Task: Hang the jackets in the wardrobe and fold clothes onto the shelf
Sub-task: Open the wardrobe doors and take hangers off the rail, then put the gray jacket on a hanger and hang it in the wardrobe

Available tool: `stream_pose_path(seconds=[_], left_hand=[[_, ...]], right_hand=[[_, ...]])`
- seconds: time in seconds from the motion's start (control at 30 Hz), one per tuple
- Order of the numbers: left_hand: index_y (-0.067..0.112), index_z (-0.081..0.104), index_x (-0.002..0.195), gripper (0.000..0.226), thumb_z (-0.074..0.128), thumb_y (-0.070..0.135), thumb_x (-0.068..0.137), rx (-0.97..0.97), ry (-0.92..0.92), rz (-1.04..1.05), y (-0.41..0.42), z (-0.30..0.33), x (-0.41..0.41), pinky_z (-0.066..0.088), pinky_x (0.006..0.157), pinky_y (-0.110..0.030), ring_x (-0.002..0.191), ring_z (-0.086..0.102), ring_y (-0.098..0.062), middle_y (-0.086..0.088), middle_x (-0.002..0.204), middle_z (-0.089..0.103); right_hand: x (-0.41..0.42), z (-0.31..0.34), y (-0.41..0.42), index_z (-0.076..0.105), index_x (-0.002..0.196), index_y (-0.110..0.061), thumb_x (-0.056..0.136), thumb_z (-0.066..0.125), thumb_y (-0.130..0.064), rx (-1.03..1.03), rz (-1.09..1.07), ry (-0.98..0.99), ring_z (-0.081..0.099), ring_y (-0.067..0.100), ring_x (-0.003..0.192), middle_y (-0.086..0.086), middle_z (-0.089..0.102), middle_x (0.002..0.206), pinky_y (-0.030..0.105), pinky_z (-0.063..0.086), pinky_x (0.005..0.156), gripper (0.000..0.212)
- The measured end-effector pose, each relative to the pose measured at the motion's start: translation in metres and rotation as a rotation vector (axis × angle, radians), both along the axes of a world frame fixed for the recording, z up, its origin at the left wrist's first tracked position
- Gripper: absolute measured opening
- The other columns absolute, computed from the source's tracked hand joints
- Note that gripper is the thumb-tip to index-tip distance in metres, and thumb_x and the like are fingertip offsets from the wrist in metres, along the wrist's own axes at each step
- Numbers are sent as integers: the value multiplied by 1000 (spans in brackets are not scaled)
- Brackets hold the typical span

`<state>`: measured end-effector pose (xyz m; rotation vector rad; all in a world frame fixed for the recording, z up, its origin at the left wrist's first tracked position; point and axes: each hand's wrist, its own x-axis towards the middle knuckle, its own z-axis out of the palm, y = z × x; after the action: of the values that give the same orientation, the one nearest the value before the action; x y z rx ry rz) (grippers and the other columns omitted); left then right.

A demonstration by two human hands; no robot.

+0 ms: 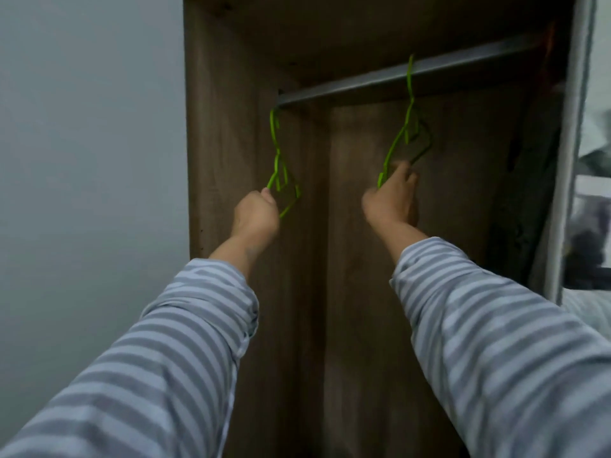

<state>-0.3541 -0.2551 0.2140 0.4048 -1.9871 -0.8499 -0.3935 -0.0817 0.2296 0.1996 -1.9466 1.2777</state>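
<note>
Both arms, in grey striped sleeves, reach up into a brown wooden wardrobe (224,133). A metal rail (463,59) crosses its top. My left hand (255,215) grips the lower end of a bare green hanger (279,166) that hangs near the rail's left end. My right hand (393,200) holds the lower end of a second bare green hanger (405,127), whose hook sits over the rail near its middle. No jacket or other clothes show in the wardrobe.
A pale wall (89,160) lies left of the wardrobe. A grey sliding-door frame (568,160) stands at the right edge, with dark blurred shapes and light fabric (588,312) beyond it. The wardrobe's back panel (363,259) runs down below the hangers.
</note>
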Motion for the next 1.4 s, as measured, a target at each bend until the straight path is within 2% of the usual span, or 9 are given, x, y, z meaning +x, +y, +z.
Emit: stream_pose_path(seconds=[0.13, 0.33, 0.5, 0.63, 0.73, 0.9, 1.1, 1.27, 1.4], left_hand=[[-7, 60, 111, 49, 25, 27, 104, 11, -31, 83, 23, -42, 47, 41, 91, -37, 117, 53, -42, -30, 120, 60], [-7, 58, 108, 46, 27, 26, 104, 49, -116, 221, 67, -108, 137, 39, 84, -37, 112, 55, -41, -30, 117, 60], [-2, 57, 101, 44, 27, 30, 104, 72, -225, 316, 92, -143, 208, 42, 84, -38, 108, 57, -40, -28, 111, 62], [4, 53, 97, 40, 24, 31, 104, 60, -318, 381, 122, -164, 267, 39, 79, -36, 105, 56, -40, -25, 110, 61], [11, 47, 91, 35, 23, 34, 104, 40, -371, 436, 145, -179, 316, 40, 77, -38, 101, 56, -39, -23, 107, 62], [14, 38, 85, 32, 23, 36, 104, 81, -445, 518, 187, -211, 407, 34, 70, -35, 94, 55, -37, -17, 95, 59], [14, 46, 84, 34, 25, 32, 104, 214, -381, 591, 232, -228, 507, 46, 79, -42, 91, 57, -36, -19, 93, 63], [15, 51, 77, 37, 27, 24, 104, 312, -242, 684, 261, -225, 580, 46, 77, -34, 74, 57, -22, -18, 78, 65], [15, 51, 74, 34, 30, 23, 100, 266, -216, 806, 262, -219, 628, 49, 84, -43, 85, 61, -31, -17, 81, 64]], right_hand=[[26, -33, -7, 17, 150, -18, 88, 55, -10, -55, 158, -54, 51, 33, 121, 9, 22, 152, 39, 42, 91, 73], [75, -87, -30, 33, 143, -12, 92, 55, -19, 111, 583, -280, 41, 32, 132, 16, 42, 143, 33, 33, 105, 56], [140, -108, -59, 48, 131, -9, 89, 58, -30, 115, 877, -434, 58, 32, 114, 12, 58, 127, 45, 49, 96, 48], [191, -124, -77, 51, 124, -4, 85, 59, -29, 137, 978, -492, 62, 32, 107, 17, 61, 124, 41, 49, 90, 47], [218, -143, -87, 52, 119, -6, 82, 59, -22, 100, 1027, -567, 65, 28, 88, 17, 66, 114, 41, 55, 76, 41], [298, -177, -74, 52, 115, -7, 80, 59, -10, 212, 1123, -658, 68, 33, 90, 17, 67, 106, 43, 58, 75, 36], [414, -197, -55, 50, 111, -17, 64, 57, -14, 319, 1350, -640, 66, 34, 99, 15, 67, 108, 50, 55, 86, 48], [488, -206, -44, 62, 101, -15, 65, 57, -20, 403, 1467, -569, 66, 37, 98, 16, 68, 106, 50, 55, 86, 36], [527, -207, -29, 57, 95, -23, 65, 46, -25, 441, 1578, -519, 66, 39, 98, 15, 68, 108, 52, 53, 89, 32]])
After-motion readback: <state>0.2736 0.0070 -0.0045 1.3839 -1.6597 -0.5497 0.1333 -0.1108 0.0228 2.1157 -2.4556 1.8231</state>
